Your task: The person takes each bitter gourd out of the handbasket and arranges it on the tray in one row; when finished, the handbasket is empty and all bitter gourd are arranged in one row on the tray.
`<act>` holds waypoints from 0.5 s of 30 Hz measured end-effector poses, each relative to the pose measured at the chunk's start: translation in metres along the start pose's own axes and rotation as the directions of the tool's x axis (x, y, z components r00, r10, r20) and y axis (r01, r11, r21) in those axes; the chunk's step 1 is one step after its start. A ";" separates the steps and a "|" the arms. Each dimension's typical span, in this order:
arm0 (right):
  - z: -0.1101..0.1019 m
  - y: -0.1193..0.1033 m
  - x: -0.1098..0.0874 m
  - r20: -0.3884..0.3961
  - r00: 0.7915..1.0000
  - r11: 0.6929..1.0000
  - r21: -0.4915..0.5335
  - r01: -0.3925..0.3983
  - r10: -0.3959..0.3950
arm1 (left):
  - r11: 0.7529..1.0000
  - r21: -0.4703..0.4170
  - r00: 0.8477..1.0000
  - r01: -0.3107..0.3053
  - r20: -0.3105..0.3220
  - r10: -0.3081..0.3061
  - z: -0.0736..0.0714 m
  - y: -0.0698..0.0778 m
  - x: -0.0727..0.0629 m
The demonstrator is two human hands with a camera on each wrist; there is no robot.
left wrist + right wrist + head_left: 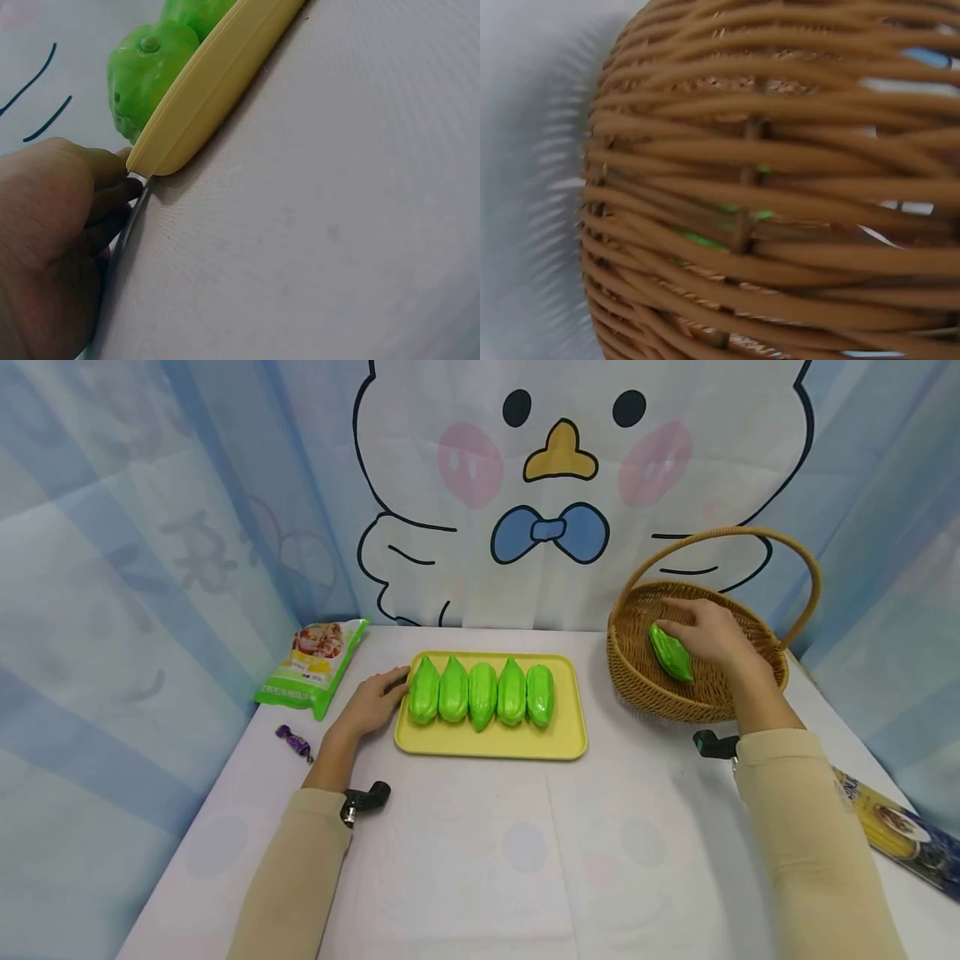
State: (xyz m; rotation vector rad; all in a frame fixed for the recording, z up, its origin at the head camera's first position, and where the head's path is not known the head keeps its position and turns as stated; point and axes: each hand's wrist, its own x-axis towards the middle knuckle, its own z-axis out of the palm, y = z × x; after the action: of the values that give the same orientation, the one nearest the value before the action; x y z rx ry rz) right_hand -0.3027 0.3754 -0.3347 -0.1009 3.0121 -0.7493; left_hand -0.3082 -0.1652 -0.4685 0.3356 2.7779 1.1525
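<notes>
A yellow tray (487, 745) lies on the table, with several glossy green bitter melons (482, 693), toy-like, in a row on it. My left hand (369, 703) rests at the tray's left end, its fingertips right at the rim; the left wrist view shows the fingers (112, 169) against the tray's corner. At the right stands a brown wicker basket (637, 681) with a tall handle. Inside it lies another green bitter melon (670, 653). My right hand (712, 631) reaches into the basket over it, fingers extended and the thumb overlapping its upper end.
A green-and-white food packet (313, 664) and a purple wrapped candy (294, 743) lie left of my left hand. At the far right, a yellow and dark-blue package (896, 827) lies beside my right forearm. A curtain (555, 593) with a cartoon bird hangs behind the table.
</notes>
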 end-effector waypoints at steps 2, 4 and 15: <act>0.000 0.004 0.003 0.021 1.000 1.000 -0.002 -0.015 0.015 | 1.000 -0.002 1.000 0.002 0.000 -0.002 0.000 0.000 0.000; 0.001 0.007 0.005 0.037 0.999 1.000 -0.001 -0.027 0.028 | 1.000 -0.003 1.000 0.002 0.001 -0.002 0.000 0.000 0.000; 0.006 0.020 0.017 0.097 0.993 0.998 -0.018 -0.068 0.070 | 1.000 -0.004 1.000 0.000 0.001 0.000 0.000 0.001 -0.001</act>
State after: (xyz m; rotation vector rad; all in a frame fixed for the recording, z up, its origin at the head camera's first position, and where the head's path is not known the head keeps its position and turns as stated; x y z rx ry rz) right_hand -0.3200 0.3893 -0.3493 -0.0326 2.9122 -0.6955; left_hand -0.3071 -0.1651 -0.4679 0.3362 2.7739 1.1575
